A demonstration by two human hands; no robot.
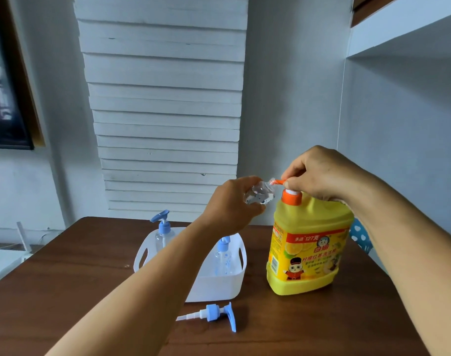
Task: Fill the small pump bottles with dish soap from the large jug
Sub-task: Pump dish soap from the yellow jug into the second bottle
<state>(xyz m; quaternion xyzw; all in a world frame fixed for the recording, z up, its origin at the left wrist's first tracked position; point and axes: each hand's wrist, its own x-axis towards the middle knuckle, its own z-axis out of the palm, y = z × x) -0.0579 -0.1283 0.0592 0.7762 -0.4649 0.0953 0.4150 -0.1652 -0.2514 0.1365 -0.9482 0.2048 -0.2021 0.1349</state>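
A large yellow dish soap jug [306,250] with an orange pump stands on the brown table [78,291]. My right hand [319,173] rests on top of the jug's orange pump head [291,191], fingers closed on it. My left hand [232,204] holds a small clear bottle [260,194] tilted, its open neck against the orange spout. A loose blue pump top [214,314] lies on the table in front. Two small pump bottles, one at the back [163,232] and one in the middle [223,255], stand in a white basket [219,286].
A white slatted panel [162,98] leans on the wall behind the table. A dark screen [6,86] hangs at the left. A blue dotted object [360,237] sits behind the jug at right. A white shelf [404,29] runs along the upper right.
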